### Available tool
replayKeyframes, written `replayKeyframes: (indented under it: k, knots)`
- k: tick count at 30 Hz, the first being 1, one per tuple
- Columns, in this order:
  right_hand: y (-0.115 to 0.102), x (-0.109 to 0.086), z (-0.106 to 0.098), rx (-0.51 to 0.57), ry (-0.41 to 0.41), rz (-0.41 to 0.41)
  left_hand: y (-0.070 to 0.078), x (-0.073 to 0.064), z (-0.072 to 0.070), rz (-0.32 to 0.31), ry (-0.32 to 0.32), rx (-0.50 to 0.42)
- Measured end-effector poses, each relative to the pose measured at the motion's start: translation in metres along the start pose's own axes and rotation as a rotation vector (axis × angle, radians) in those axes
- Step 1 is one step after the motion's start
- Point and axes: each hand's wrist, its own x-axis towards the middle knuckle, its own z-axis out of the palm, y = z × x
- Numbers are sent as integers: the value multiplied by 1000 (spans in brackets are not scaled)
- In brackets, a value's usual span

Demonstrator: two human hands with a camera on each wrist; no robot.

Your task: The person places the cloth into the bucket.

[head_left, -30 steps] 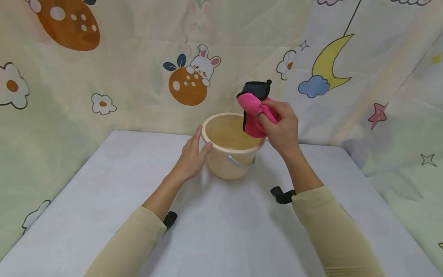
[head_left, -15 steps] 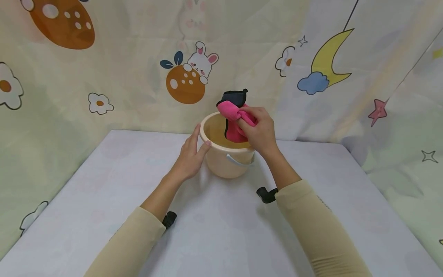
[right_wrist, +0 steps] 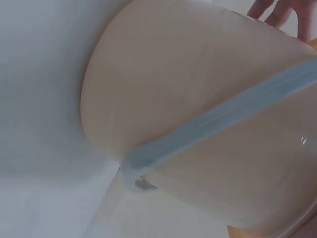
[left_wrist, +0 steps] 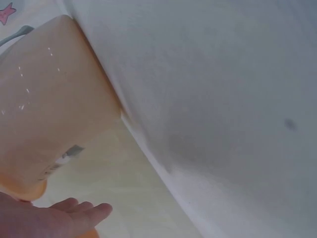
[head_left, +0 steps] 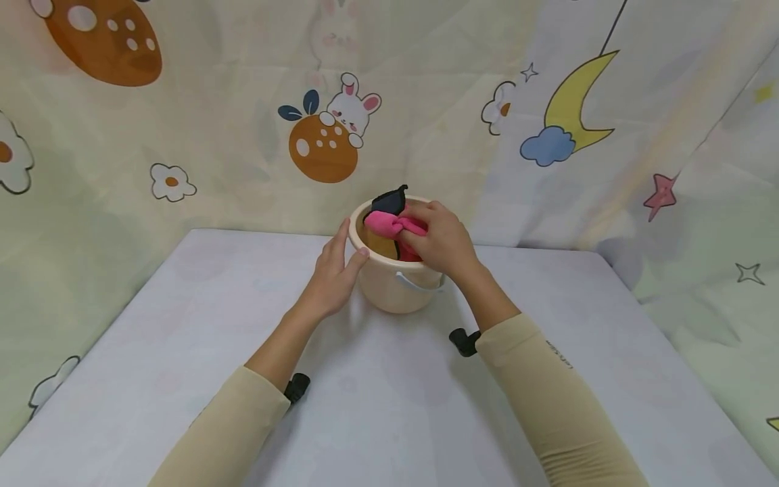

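A cream bucket stands upright near the table's back edge. My left hand rests on its left side, thumb at the rim and fingers extended along the outside; the left wrist view shows these fingers straight beside the rim. My right hand pinches a soft pink and black fabric item with a knotted, bow-like part. The item is partly inside the bucket's mouth, its black end above the far rim. Its lower part is hidden by the bucket wall and hand, and its kind is unclear.
A grey-blue bucket handle hangs down against the bucket's front. The white table reaches back to a patterned cloth backdrop. Black wrist-worn pieces stick out by both sleeves.
My right hand has moved left and down, bringing the pink and black fabric item from above the right rim into the bucket's mouth. The left hand and bucket have hardly moved.
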Motion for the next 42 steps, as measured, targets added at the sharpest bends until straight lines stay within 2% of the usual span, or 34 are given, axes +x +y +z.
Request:
replayKeyframes:
  k: [3,7,12,16,23,26,30,38,42]
  knots:
    - [-1,3,1,-64,-75,15,-1,-1,0,1,-1,0]
    - [-3,6,2,-101,-136,24,-3,-2,0,-4,4,3]
    - [-4,5,1,-143,-169,4,-2,-2,1,6,7,4]
    - [-5,9,-1,-157,-197,-18,-1,-1,0,-14,3,7]
    - [-8,20,-2,-225,-357,-38,0,0,-1,-20,8,-9]
    - [-8,22,-3,-240,-402,-26,1,0,0,-18,4,-10]
    - [-8,21,-5,-232,-418,-7,3,0,0,-15,0,-10]
    - [-8,21,-7,-172,-386,-22,2,1,-1,-7,4,-10]
    - [-8,20,-6,-143,-386,-3,1,1,0,3,15,-8]
